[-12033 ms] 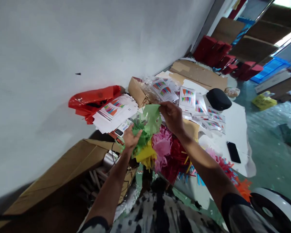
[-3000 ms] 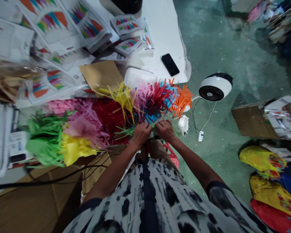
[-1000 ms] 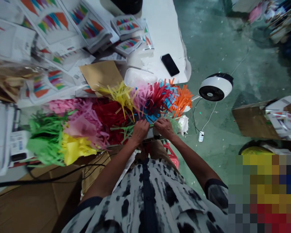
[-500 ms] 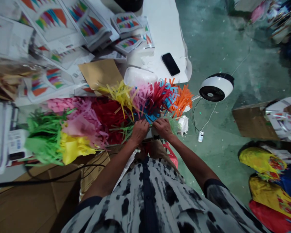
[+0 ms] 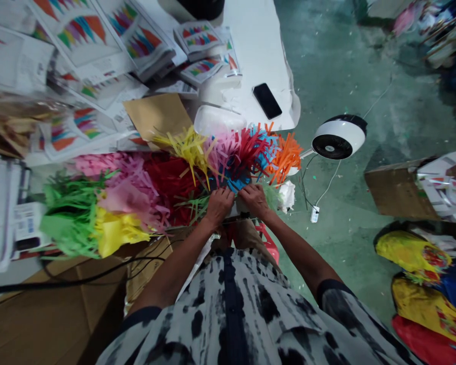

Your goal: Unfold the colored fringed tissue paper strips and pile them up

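Here, at centre: left hand (image 5: 219, 207) and right hand (image 5: 254, 200), side by side and almost touching, fingers curled down and closed on the gathered base of a cut paper fringe (image 5: 233, 167), the exact grip hidden behind the knuckles. Fringe held just above a cardboard box (image 5: 49, 314) and spread in red, pink, blue, orange, yellow and green strips, with a longer run of tissue fringe (image 5: 137, 203) lying to the left of both hands.

Also recorded: printed sheets with coloured triangles (image 5: 83, 35), stacked beyond the fringe on a white sheet (image 5: 258, 50). On that sheet, a black smartphone (image 5: 266, 101) and a white plastic tray (image 5: 216, 119), plus a piece of kraft paper (image 5: 155, 119) nearby. To the right, on a green concrete floor (image 5: 338, 66), a round white fan (image 5: 338, 137) with a white cord (image 5: 329, 187) and crumpled white paper (image 5: 287, 196) just beside the right hand. Below, a tie-dye shirt (image 5: 231, 314).
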Motion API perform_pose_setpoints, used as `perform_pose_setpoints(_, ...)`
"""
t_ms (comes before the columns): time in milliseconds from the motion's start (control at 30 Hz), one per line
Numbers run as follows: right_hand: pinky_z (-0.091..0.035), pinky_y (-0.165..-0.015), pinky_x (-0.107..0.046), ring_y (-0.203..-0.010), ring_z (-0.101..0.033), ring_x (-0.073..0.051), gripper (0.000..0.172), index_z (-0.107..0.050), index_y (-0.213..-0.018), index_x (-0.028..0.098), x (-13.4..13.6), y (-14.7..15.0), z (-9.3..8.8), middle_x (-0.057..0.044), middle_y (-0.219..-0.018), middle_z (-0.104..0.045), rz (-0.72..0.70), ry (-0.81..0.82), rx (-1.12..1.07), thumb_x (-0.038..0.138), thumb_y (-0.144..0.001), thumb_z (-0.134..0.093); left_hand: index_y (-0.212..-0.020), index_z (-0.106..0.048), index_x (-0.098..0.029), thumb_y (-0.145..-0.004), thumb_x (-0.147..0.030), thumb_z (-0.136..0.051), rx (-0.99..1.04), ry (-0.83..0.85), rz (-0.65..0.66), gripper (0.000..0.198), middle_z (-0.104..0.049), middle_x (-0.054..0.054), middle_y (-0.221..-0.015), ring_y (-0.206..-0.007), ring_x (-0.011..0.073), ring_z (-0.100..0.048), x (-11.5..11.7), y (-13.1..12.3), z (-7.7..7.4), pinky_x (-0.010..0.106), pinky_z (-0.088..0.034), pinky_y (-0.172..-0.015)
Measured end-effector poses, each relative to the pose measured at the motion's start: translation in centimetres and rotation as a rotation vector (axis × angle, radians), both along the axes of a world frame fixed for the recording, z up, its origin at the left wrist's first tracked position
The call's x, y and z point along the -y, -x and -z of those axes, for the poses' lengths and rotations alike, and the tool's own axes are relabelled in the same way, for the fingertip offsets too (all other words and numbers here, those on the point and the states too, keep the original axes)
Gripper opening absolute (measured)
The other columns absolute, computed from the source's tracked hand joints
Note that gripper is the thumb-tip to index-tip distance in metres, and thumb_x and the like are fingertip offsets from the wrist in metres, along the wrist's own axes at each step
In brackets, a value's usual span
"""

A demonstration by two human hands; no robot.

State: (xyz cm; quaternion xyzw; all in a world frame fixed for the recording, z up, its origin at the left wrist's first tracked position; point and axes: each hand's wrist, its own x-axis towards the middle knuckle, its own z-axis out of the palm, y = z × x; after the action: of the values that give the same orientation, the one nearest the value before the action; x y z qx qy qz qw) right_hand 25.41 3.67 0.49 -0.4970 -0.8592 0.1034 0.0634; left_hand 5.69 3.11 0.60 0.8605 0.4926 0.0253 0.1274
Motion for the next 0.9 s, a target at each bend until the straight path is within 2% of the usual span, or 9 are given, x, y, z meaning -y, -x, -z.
perform_pose_setpoints(233, -0.027, -0.089, -0.040, -0.102, -0.055, -0.026, 0.019, -0.070, -0.100, 0.018, -0.8, -1.0, -0.1, -0.010, -0.101, -0.072, 0.068, 0.051, 0.095, 0.026, -0.106, -0.053, -0.107, -0.067, -0.017, -0.108, -0.036, -0.039, 0.015, 0.013, -0.107, 0.034, -0.068, 0.016, -0.101, -0.100, 0.0311, -0.057, 0.7, 1.4, 0.1, 0.044, -0.036, -0.087)
perform_pose_setpoints(467, -0.030, -0.086, -0.042, -0.097, -0.059, -0.028, 0.018, -0.070, -0.094, 0.017, -2.2, -0.5, -1.9, -0.013, -0.097, -0.072, 0.032, 0.109, 0.201, 0.022, -0.102, -0.053, -0.102, -0.066, -0.017, -0.102, -0.034, -0.052, 0.000, 0.074, -0.221, 0.021, -0.069, 0.016, -0.104, -0.104, 0.0326, -0.056, 0.3, 1.5, -1.3, 0.045, -0.035, -0.085)
perform_pose_setpoints(633, -0.032, -0.086, -0.044, -0.099, -0.062, -0.032, 0.007, -0.071, -0.091, 0.017, -2.9, 0.0, -2.7, -0.016, -0.096, -0.073, 0.043, 0.176, 0.202, 0.021, -0.089, -0.066, -0.102, -0.067, -0.015, -0.101, -0.027, -0.054, -0.069, 0.121, -0.241, 0.018, -0.070, 0.014, -0.101, -0.104, 0.0323, -0.056, -0.8, 0.6, -2.5, 0.043, -0.033, -0.083)
perform_pose_setpoints(767, -0.032, -0.088, -0.043, -0.098, -0.061, -0.031, 0.011, -0.071, -0.094, 0.017, -2.5, 0.0, -2.7, -0.016, -0.098, -0.073, 0.093, 0.136, 0.180, 0.024, -0.093, -0.062, -0.106, -0.068, -0.018, -0.102, -0.020, -0.049, -0.037, 0.082, -0.171, 0.019, -0.070, 0.014, -0.106, -0.105, 0.0317, -0.056, -0.6, -0.5, -3.3, 0.044, -0.034, -0.083)
perform_pose_setpoints(900, -0.029, -0.094, -0.042, -0.102, -0.058, -0.028, 0.017, -0.072, -0.099, 0.020, -1.2, 0.3, -1.8, -0.013, -0.102, -0.074, 0.129, 0.033, 0.060, 0.026, -0.101, -0.056, -0.120, -0.069, -0.022, -0.105, -0.022, -0.046, 0.030, 0.101, -0.008, 0.028, -0.070, 0.013, -0.110, -0.106, 0.0308, -0.056, 0.7, -1.1, -2.8, 0.044, -0.034, -0.084)
